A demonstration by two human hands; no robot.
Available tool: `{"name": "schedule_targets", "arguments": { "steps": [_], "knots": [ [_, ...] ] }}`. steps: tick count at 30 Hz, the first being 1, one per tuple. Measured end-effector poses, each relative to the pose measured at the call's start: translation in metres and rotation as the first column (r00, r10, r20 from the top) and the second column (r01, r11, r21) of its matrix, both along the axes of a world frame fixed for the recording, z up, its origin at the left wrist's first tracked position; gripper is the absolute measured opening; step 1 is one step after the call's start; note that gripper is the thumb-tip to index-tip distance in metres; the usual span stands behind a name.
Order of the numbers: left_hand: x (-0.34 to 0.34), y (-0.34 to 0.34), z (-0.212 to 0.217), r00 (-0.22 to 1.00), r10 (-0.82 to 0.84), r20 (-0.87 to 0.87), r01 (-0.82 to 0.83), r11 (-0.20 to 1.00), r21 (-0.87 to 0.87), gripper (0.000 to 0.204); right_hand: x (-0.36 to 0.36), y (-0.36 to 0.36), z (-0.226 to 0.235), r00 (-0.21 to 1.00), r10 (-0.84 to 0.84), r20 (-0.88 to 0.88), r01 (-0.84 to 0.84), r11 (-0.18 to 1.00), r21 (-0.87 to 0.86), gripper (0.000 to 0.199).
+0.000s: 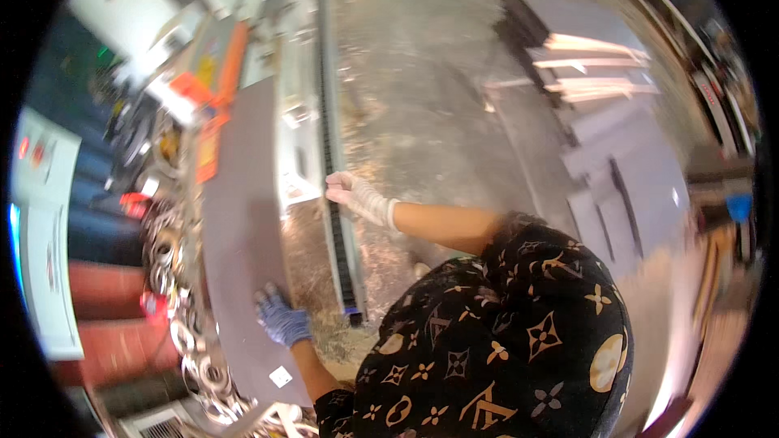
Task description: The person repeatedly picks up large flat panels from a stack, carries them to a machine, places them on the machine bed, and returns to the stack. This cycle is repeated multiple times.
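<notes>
A long dark grey-brown panel [247, 195] runs lengthwise along the machine on my left, with a small white label [280, 376] near its close end. My left hand [282, 318], in a blue knitted glove, lies on the panel close to its right edge, fingers stretched flat over the surface. In a whitish glove with bare-looking fingertips, my right hand [361, 199] reaches out beside the dark roller rail [331, 154], its fingers extended and nothing visible in them. Whether those fingertips touch the rail cannot be made out.
Orange machine guards [208, 146] border the panel's far left side. Several rolls of edging strip [213, 373] crowd the left. A white control cabinet [49, 235] stands farther left. Stacked grey panels [625, 186] lie to the right, across a dusty concrete floor [422, 73].
</notes>
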State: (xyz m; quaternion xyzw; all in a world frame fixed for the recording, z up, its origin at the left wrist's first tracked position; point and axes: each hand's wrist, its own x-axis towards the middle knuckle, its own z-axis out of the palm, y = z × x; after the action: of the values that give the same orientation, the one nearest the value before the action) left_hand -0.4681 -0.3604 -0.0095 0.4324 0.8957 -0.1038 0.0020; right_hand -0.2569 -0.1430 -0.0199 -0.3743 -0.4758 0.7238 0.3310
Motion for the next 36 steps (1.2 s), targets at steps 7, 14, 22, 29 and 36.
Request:
{"name": "schedule_targets", "arguments": {
  "steps": [7, 14, 22, 29, 36],
  "knots": [
    [0.015, 0.062, 0.001, 0.95, -0.276, 0.146, 0.223, 0.927, 0.302, 0.076, 0.336, -0.055, -0.112, 0.415, -0.707, 0.573, 0.815, 0.568, 0.111, 0.035],
    [0.146, 0.074, 0.021, 0.673, -0.419, 0.609, -0.108, 0.76, 0.641, 0.056, 0.525, -0.042, -0.177, 0.319, -0.859, 0.401, 0.941, 0.337, -0.026, 0.039],
    [0.273, 0.067, -0.042, 0.666, -0.714, 0.218, 0.398, 0.586, 0.706, 0.06, 0.558, -0.052, -0.153, 0.521, -0.847, 0.109, 0.781, 0.422, -0.46, 0.044],
    [0.343, 0.065, -0.058, 0.579, -0.703, 0.413, 0.357, 0.674, 0.646, 0.06, 0.604, -0.104, -0.237, 0.926, -0.335, 0.173, 0.353, 0.932, -0.086, 0.056],
    [0.37, 0.064, -0.001, 0.462, -0.763, 0.453, 0.312, 0.618, 0.722, 0.064, 0.473, -0.103, -0.114, 0.934, -0.319, 0.162, 0.356, 0.877, -0.324, 0.055]
  ]
}}
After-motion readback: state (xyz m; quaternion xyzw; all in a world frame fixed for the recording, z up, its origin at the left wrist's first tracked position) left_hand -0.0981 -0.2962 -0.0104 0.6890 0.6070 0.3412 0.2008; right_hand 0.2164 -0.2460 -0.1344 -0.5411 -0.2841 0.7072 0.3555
